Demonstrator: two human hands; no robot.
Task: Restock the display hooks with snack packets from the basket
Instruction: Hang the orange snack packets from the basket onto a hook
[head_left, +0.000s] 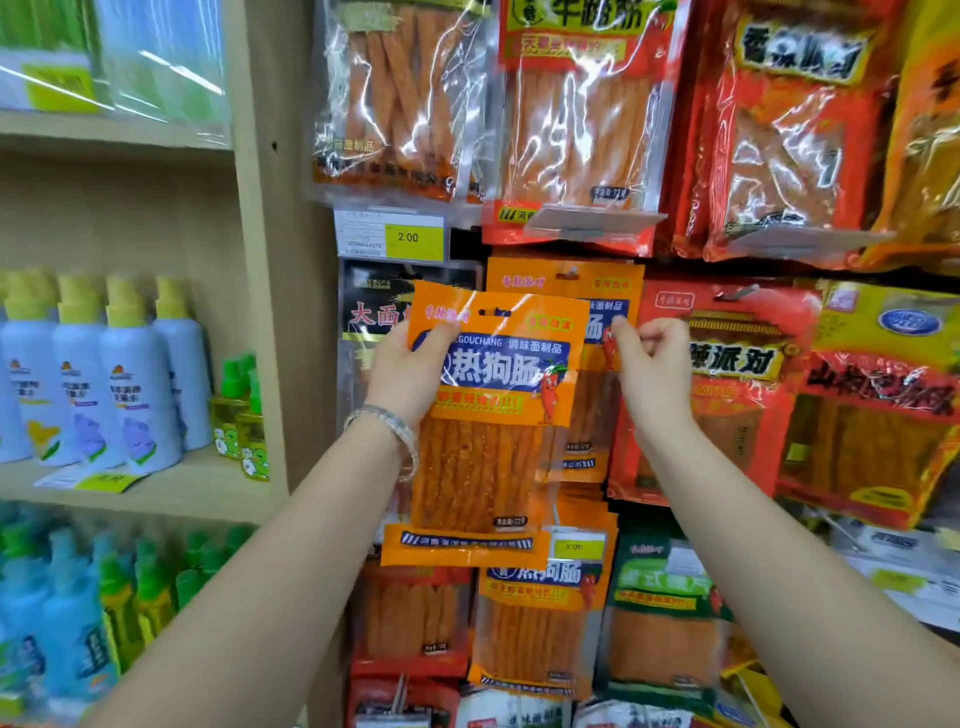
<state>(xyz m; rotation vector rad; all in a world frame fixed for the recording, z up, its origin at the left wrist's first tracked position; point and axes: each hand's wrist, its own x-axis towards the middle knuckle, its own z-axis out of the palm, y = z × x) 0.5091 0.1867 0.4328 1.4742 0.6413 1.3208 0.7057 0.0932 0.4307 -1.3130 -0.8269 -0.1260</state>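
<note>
Holding the orange snack packet (483, 441) up in front of the display, the left hand (410, 374) grips its upper-left corner, thumb on the front. The packet is upright & its hang hole (493, 312) isn't on any hook yet. Just behind it, to the right, a matching orange packet (566, 283) hangs on its hook. The right hand (654, 364) pinches that one's right edge, fingers curled, prob. steadying it to free the hook tip. Judging progress: hooks around look well stocked, w/ red packets (727, 395) to the right, clear-window packs (582, 119) above and more orange ones (535, 623) below. So restocking seems well along, but this packet is left to thread on. The basket isn't in view, so can't tell how many remain. Spray bottles (130, 374) stand on the wooden shelf (171, 483) at left; a yellow price tag (415, 238) sits above the left hand.
</note>
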